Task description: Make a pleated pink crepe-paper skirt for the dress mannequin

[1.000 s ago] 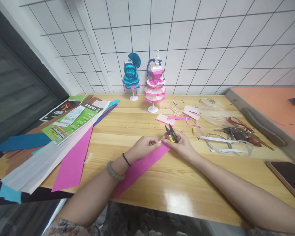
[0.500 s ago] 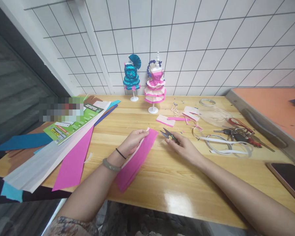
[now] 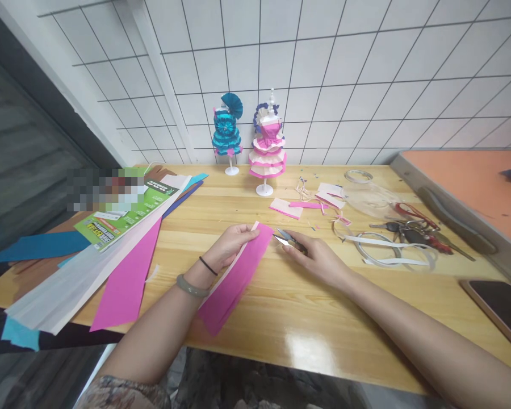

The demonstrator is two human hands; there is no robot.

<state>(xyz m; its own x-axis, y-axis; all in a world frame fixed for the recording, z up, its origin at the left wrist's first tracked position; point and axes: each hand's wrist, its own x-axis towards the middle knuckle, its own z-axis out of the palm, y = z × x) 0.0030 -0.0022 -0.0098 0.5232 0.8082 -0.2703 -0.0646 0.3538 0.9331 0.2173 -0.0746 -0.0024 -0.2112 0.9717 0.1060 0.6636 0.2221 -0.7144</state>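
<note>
My left hand (image 3: 233, 244) pinches the upper end of a pink crepe paper strip (image 3: 238, 278) with a white band along its left edge. The strip slants down toward the table's front edge. In my right hand (image 3: 315, 255) are small thread snips (image 3: 286, 238), their blades pointing left at the strip's top right corner; whether the tips touch the paper I cannot tell. Farther back stands a mini dress form in a pink and white ruffled paper dress (image 3: 267, 153). Beside it is a form in a teal paper dress (image 3: 227, 133).
Paper scraps (image 3: 330, 196), a tape ring (image 3: 358, 176), wire coils (image 3: 378, 250) and keys (image 3: 413, 233) lie right. A phone (image 3: 496, 309) sits near the front right. At left are coloured paper sheets (image 3: 128, 278) under a green printed packet (image 3: 132, 213).
The snips have come slightly left, closer to the pink strip, and turned so a bright blade shows. My left hand stays nearly in place on the strip.
</note>
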